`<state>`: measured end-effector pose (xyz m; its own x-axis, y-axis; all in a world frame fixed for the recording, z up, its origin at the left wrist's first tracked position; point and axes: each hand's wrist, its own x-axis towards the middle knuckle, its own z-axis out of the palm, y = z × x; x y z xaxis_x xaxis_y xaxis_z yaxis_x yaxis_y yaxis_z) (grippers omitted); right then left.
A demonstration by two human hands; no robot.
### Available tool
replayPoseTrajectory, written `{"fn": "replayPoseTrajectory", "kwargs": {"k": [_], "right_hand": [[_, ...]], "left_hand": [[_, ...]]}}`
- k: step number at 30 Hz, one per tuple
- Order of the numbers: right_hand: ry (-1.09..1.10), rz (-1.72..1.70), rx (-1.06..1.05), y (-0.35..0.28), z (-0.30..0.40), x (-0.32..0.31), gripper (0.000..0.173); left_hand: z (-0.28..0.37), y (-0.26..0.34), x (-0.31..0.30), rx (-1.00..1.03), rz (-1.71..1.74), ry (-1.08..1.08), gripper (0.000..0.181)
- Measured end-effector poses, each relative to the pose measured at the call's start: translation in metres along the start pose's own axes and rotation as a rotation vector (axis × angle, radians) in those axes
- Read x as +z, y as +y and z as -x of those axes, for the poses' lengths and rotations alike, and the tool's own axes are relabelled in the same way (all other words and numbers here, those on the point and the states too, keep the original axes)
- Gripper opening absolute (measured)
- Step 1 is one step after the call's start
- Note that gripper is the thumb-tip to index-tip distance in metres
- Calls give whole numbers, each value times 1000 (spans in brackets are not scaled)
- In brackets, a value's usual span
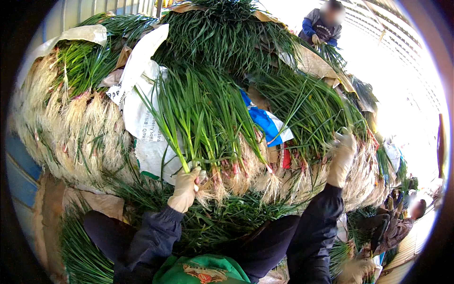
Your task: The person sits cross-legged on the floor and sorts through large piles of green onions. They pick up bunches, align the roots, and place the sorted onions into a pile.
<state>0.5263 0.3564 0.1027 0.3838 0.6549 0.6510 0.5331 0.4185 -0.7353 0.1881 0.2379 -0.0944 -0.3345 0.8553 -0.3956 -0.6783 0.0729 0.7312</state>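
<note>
My left hand, in a pale glove, is closed around the white lower stems of a few leafy green alliums, at the near edge of the pile. Their leaves fan up and away over a heap of the same green plants, which have reddish bases and pale stringy roots. My right hand, also in a pale glove, is raised at the right over the roots of another heap. Its fingers are blurred, so whether they hold anything cannot be told. A white printed sack lies left of the middle heap.
A large dark-green stack rises behind. More rooted bundles are piled at the left. A blue and white sack lies between heaps. A person handles leaves at the back right; another person sits at the lower right.
</note>
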Motion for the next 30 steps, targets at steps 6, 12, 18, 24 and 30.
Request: {"fn": "replayPoseTrajectory", "kwargs": {"k": [6,12,18,24,30], "right_hand": [[-1315,318,-520,-12,170,64,39],[-982,-594,878,-64,314,121,25],[-806,-1041,1385,-69,326,130,16],[-1334,289,-699,-11,302,94,37],[-844,376,-262,-53,252,86,26]], "left_hand": [[76,-13,-46,-154,-56,-58,21],[98,-53,-66,-55,-108,-67,15],[113,-27,-95,-364,207,-360,14],[161,47,-102,-44,311,-446,57],[122,37,-48,-165,122,-196,33]]}}
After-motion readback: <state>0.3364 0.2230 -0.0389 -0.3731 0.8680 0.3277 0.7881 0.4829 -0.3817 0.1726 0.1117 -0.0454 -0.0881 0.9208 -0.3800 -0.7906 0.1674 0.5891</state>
